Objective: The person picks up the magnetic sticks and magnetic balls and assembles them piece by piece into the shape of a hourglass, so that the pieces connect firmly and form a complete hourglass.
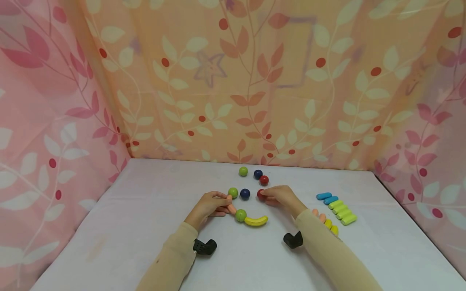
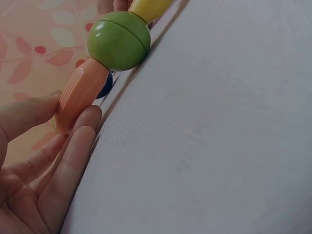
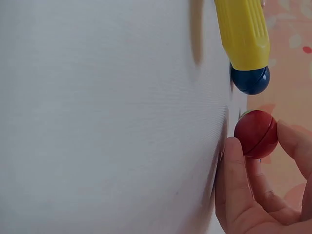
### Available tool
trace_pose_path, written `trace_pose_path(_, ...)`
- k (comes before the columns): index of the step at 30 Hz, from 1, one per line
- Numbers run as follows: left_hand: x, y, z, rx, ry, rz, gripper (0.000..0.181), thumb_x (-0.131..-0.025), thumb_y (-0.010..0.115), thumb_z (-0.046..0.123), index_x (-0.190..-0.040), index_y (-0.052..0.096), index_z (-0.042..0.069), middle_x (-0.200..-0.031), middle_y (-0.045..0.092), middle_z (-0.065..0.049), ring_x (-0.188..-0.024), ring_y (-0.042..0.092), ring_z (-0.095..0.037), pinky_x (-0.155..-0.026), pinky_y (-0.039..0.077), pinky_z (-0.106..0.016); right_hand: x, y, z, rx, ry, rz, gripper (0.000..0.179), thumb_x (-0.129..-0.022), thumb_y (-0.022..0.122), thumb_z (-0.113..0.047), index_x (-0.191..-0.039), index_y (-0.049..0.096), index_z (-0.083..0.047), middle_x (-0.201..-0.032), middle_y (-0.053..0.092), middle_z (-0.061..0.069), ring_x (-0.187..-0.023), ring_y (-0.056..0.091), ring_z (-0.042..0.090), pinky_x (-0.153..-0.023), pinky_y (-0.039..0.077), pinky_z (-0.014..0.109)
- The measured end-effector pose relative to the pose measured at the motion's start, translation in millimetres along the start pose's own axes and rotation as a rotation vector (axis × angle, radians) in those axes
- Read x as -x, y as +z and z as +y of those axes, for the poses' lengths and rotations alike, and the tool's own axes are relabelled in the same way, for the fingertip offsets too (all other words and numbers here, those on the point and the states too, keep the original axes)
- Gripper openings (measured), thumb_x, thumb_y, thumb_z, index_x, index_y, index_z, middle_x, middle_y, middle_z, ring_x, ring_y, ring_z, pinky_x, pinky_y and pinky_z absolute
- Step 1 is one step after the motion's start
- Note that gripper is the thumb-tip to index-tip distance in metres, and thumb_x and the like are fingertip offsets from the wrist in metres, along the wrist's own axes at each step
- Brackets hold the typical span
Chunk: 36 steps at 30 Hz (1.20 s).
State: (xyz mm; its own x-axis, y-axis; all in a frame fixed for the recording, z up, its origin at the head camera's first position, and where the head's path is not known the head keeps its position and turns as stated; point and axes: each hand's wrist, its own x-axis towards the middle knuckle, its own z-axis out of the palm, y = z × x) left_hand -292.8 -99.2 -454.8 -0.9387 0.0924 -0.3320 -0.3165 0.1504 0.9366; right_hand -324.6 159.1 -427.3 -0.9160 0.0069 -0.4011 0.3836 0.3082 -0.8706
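Note:
In the left wrist view, my left hand [image 2: 44, 161] pinches an orange ribbed stick [image 2: 80, 95] between thumb and fingers. The stick's far end meets a green ball [image 2: 119, 41] with a seam round it. On that ball's other side a curved yellow stick [image 1: 256, 221] joins it, making one chain. My right hand [image 1: 282, 198] holds a red ball [image 3: 256, 134] by its fingertips, to the right of a dark blue ball [image 1: 245, 194]. Another green ball [image 1: 233, 192] sits just beyond my left fingers.
Farther back lie a green ball [image 1: 243, 171], a blue ball [image 1: 258, 174] and a red ball [image 1: 263, 180]. On the right are blue sticks [image 1: 324, 196], several lime green sticks [image 1: 342, 212], and orange and yellow sticks [image 1: 328, 223] partly behind my right forearm. Patterned curtains [image 1: 233, 81] border the white table [image 1: 145, 194].

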Motion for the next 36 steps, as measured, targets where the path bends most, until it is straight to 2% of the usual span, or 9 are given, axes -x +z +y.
trace_pose_path(3, 0.0, 0.1, -0.3, -0.002, 0.005, 0.002, 0.036, -0.088, 0.076, 0.021, -0.117, 0.062, 0.004, -0.084, 0.073, -0.007, -0.067, 0.069, -0.011, -0.066, 0.061, -0.026, 8.0, -4, 3, -0.058, 0.012, -0.033, 0.046, -0.092, 0.072, -0.022, -0.130, 0.061, 0.002, -0.134, 0.060, 0.022, -0.100, 0.067, 0.019, -0.088, 0.059, 0.030)
trace_pose_path(7, 1.5, 0.5, 0.9, -0.006, 0.008, 0.005, 0.036, -0.089, 0.076, 0.021, -0.118, 0.062, 0.004, -0.085, 0.073, -0.007, -0.067, 0.069, -0.011, -0.066, 0.061, -0.027, 16.8, -11, 7, -0.105, 0.039, -0.059, 0.052, -0.093, 0.070, -0.022, -0.136, 0.054, 0.004, -0.137, 0.056, 0.024, -0.099, 0.069, 0.019, -0.088, 0.059, 0.029)
trace_pose_path(12, 1.9, 0.6, 0.7, -0.004, 0.009, 0.004, 0.037, -0.089, 0.076, 0.021, -0.118, 0.062, 0.004, -0.085, 0.074, -0.008, -0.067, 0.069, -0.011, -0.066, 0.061, -0.027, 23.4, -18, 11, -0.138, 0.072, -0.072, 0.059, -0.093, 0.071, -0.026, -0.138, 0.049, 0.004, -0.134, 0.059, 0.023, -0.092, 0.070, 0.017, -0.084, 0.060, 0.028)
trace_pose_path(23, -1.2, 0.2, -2.3, -0.002, 0.011, -0.002, 0.036, -0.090, 0.075, 0.021, -0.118, 0.062, 0.004, -0.084, 0.074, -0.007, -0.067, 0.069, -0.011, -0.065, 0.060, -0.025, 42.6, -28, 22, -0.184, 0.083, -0.133, 0.055, -0.095, 0.068, -0.023, -0.138, 0.049, 0.007, -0.119, 0.067, 0.019, -0.084, 0.072, 0.015, -0.081, 0.060, 0.027)
trace_pose_path(31, 1.3, 0.7, -1.0, -0.006, 0.008, 0.005, 0.038, -0.089, 0.076, 0.023, -0.120, 0.062, 0.004, -0.086, 0.074, -0.008, -0.068, 0.070, -0.011, -0.067, 0.061, -0.027, 48.0, -28, 29, -0.203, 0.089, -0.166, 0.051, -0.096, 0.067, -0.021, -0.136, 0.052, 0.007, -0.118, 0.068, 0.018, -0.087, 0.072, 0.017, -0.082, 0.060, 0.029)
trace_pose_path(36, 2.3, 1.2, -0.1, -0.009, 0.010, 0.005, 0.039, -0.089, 0.076, 0.024, -0.119, 0.062, 0.005, -0.086, 0.074, -0.007, -0.068, 0.069, -0.011, -0.067, 0.061, -0.027, 49.7, -28, 31, -0.224, 0.091, -0.190, 0.050, -0.096, 0.066, -0.020, -0.136, 0.053, 0.007, -0.109, 0.072, 0.014, -0.086, 0.073, 0.017, -0.082, 0.060, 0.030)
